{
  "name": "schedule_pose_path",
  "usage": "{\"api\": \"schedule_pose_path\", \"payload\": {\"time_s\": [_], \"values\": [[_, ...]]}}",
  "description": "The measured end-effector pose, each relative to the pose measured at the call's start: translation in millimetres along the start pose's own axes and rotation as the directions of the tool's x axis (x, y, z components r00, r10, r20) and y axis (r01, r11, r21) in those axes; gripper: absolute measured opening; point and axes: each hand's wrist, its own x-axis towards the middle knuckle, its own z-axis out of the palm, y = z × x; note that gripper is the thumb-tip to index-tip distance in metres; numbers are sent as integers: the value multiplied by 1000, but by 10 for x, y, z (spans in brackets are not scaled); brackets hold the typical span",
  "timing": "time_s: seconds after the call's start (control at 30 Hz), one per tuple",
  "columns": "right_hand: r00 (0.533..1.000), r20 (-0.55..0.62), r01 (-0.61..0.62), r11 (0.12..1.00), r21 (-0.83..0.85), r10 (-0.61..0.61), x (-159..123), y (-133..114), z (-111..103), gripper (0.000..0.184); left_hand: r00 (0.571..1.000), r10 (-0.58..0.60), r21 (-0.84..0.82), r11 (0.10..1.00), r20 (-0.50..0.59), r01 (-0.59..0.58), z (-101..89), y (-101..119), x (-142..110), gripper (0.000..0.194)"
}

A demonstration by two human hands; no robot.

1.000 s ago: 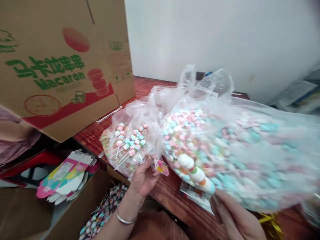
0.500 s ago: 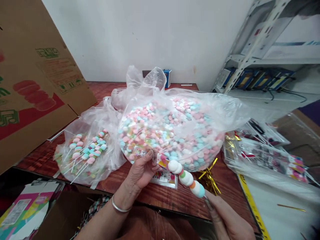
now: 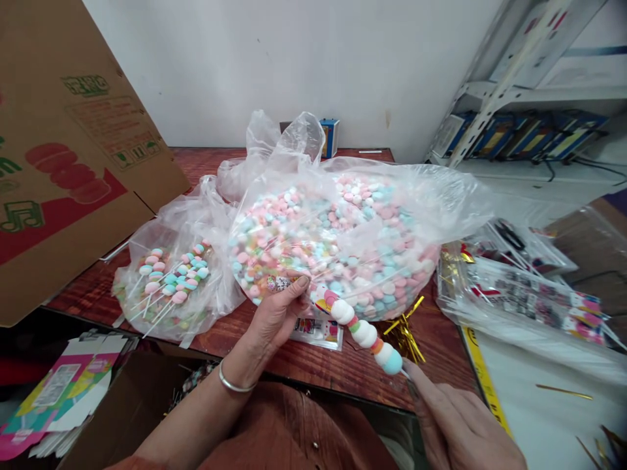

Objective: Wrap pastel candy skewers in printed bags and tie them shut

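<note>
My right hand (image 3: 458, 411) pinches the thin stick of a marshmallow skewer (image 3: 365, 333) just below its pale blue end. White marshmallows with small green and orange pieces between them run up along the skewer, which slants up to the left. At its far end, my left hand (image 3: 279, 310) closes thumb and fingers on a small clear printed wrapper (image 3: 323, 300). Whether the skewer's tip is inside the wrapper, I cannot tell. Behind both hands lies a large clear bag of pastel marshmallows (image 3: 386, 254).
A smaller bag (image 3: 223, 294) at left carries several marshmallow sticks (image 3: 171, 281). A tall carton (image 3: 93, 143) stands on the left of the wooden table (image 3: 333, 375). Gold twist ties (image 3: 406, 333) lie near the skewer. Printed packets (image 3: 533, 294) are at right, beside a shelf (image 3: 539, 98).
The view has tilted down slightly, so the table scene sits higher in the picture. Both hands keep their grips, with the skewer at nearly the same slant between them.
</note>
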Motion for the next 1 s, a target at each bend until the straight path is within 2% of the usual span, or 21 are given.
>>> {"api": "schedule_pose_path", "payload": {"time_s": [0.2,0.3,0.37,0.43,0.53,0.7,0.8,0.9,1.0], "values": [[996,-29,-82,983,164,88,-13,-19,21,44,997,-58,-38,997,45,60,32,-21,12,31],[980,50,-198,923,330,193,-19,-27,22,35,991,-34,-49,998,126,40,32,-9,7,29],[947,156,-321,841,436,280,-30,-22,16,31,985,-14,-44,999,171,21,43,4,1,27],[895,279,-445,732,515,348,-38,-17,4,31,984,-8,-50,999,179,17,72,17,-6,26],[811,430,-585,569,577,398,-28,-32,-10,32,986,-77,-127,987,146,96,144,26,-4,25],[716,530,-686,315,656,454,-32,-130,44,35,979,-192,-261,944,63,202,227,-14,63,16],[675,567,-712,214,669,473,-74,-173,89,36,974,-217,-291,930,58,224,232,-56,102,12],[682,572,-708,218,671,456,-102,-168,80,34,976,-195,-297,930,100,216,224,-88,106,15],[717,550,-691,338,639,428,-98,-128,31,32,973,-168,-221,954,159,201,221,-97,88,22]]}}
